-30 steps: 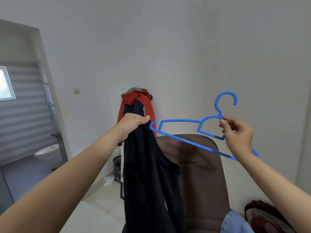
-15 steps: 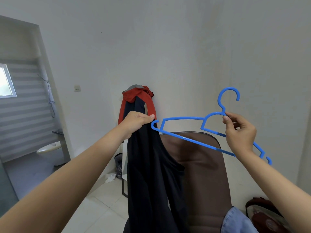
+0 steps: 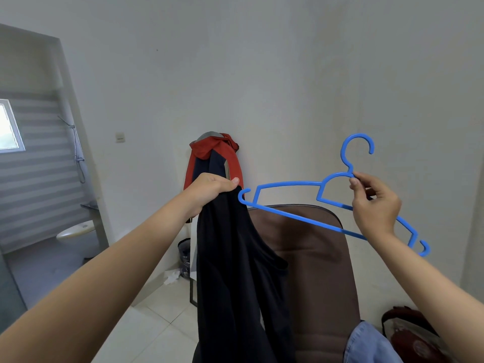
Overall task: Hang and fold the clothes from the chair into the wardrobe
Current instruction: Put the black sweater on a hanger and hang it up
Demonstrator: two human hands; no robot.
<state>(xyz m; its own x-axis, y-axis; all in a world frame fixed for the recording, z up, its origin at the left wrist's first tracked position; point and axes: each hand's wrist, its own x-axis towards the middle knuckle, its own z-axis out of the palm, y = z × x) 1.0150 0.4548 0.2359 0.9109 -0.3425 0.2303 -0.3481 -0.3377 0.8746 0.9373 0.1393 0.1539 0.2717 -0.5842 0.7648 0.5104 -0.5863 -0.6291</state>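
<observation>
Blue plastic, a clothes hanger [image 3: 288, 203] is held up in front of a white wall [image 3: 262, 74], its long axis running from upper left to lower right, hook [image 3: 356, 150] pointing upward with its open end curling to the right. The right hand [image 3: 373, 203] pinches the hanger just below the hook, thumb and fingers curled around the neck where the shoulders meet. The hanger's left tip sits just beside the left hand [image 3: 209, 189], whether touching cannot be told; its right tip dips past the right wrist. The left hand grips the top of a dark navy garment [image 3: 230, 271], fingers closed over the bunched fabric, and the cloth hangs straight down, its long axis vertical, out of the bottom of the frame. Behind both stands a brown padded chair [image 3: 314, 258], its backrest upright, with a light blue garment [image 3: 366, 344] lying at its lower right. A red and navy jacket [image 3: 214, 158] hangs against the wall behind the left hand. At far left, an open doorway shows a toilet [image 3: 76, 229] and a striped blind [image 3: 39, 166].
</observation>
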